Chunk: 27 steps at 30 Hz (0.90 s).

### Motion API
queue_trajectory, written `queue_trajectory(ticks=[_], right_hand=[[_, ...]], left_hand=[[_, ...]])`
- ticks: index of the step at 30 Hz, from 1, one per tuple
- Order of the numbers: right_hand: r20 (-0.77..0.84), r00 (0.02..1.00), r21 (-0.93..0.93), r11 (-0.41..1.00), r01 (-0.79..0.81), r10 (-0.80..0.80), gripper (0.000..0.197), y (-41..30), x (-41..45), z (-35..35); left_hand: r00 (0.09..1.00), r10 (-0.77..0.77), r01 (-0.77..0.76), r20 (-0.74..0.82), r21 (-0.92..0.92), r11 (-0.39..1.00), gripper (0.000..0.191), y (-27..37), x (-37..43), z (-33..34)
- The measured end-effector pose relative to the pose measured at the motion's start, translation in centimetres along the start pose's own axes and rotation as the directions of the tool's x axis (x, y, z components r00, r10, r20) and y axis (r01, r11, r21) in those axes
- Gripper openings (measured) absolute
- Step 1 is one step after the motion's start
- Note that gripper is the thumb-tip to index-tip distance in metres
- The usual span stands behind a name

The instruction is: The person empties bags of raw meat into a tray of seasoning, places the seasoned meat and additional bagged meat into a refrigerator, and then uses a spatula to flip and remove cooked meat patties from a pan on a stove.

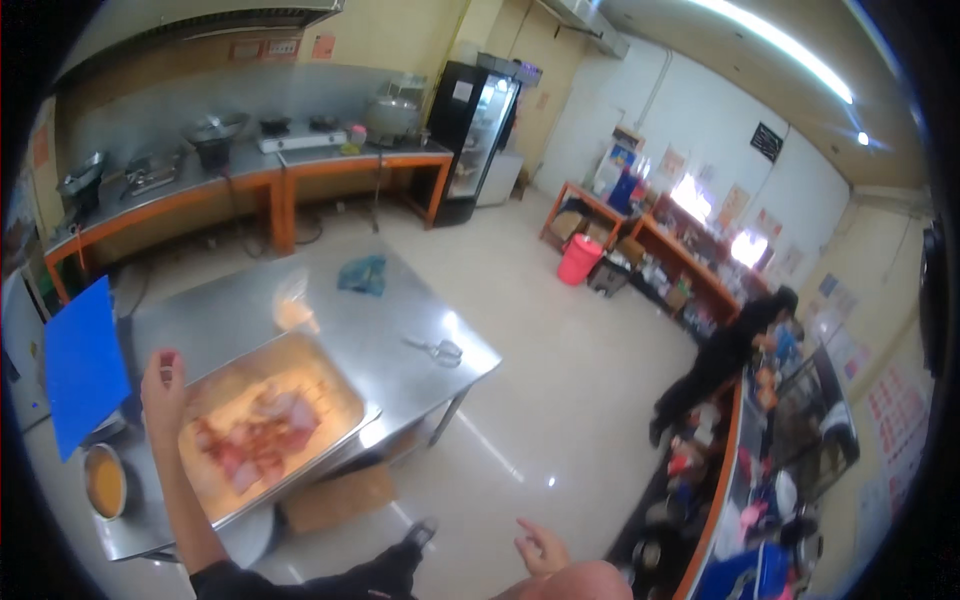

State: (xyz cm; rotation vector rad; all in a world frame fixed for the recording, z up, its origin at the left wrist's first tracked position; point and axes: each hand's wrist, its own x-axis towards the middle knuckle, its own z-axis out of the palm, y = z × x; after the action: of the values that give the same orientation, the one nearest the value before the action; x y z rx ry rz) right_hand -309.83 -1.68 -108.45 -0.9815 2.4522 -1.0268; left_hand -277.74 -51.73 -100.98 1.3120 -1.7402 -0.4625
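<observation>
My left hand (163, 382) is raised beside the left rim of a rectangular metal tray (352, 390), its fingers curled. Something small and dark red shows at the fingertips, too blurred to tell whether it is held. In the tray, raw meat pieces (259, 442) lie on an orange-tinted powder (315, 367). My right hand (544, 551) hangs away from the table over the floor, fingers apart, with nothing in it. A clear plastic bag of orange powder (294, 304) stands just behind the tray. Kitchen scissors (439, 351) rest to its right on the steel table (405, 300).
A metal bowl of orange-yellow contents (106, 481) and an upright blue board (86, 367) are at the left. A teal plastic bag (362, 275) lies at the table's back. Under the table is a cardboard box (341, 499). A person in dark clothes (712, 360) bends over the right-hand counter (731, 457).
</observation>
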Motion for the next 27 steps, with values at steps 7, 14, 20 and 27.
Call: queue_trajectory(ticks=[7,14,20,27], right_hand=[[0.131,0.875,0.01,0.882,-0.472,0.467,0.039,13.3,15.2,-10.6],[-0.221,0.777,-0.03,0.792,-0.609,0.589,0.039,21.5,28.0,-25.5],[-0.074,0.866,-0.136,0.856,-0.5,0.494,0.038,32.2,53.0,-31.1],[0.299,0.92,-0.2,0.926,0.32,-0.253,0.031,24.9,94.1,-28.2]], left_hand=[[0.926,0.076,0.084,0.37,-0.396,0.914,0.018,15.4,-0.9,34.6],[0.545,0.328,0.147,0.772,-0.473,0.868,0.026,33.2,-0.6,57.5],[0.624,0.003,0.24,0.782,-0.195,0.951,0.03,27.1,-2.1,75.1],[0.727,-0.267,0.557,0.633,-0.316,0.768,0.031,33.2,5.1,78.0]])
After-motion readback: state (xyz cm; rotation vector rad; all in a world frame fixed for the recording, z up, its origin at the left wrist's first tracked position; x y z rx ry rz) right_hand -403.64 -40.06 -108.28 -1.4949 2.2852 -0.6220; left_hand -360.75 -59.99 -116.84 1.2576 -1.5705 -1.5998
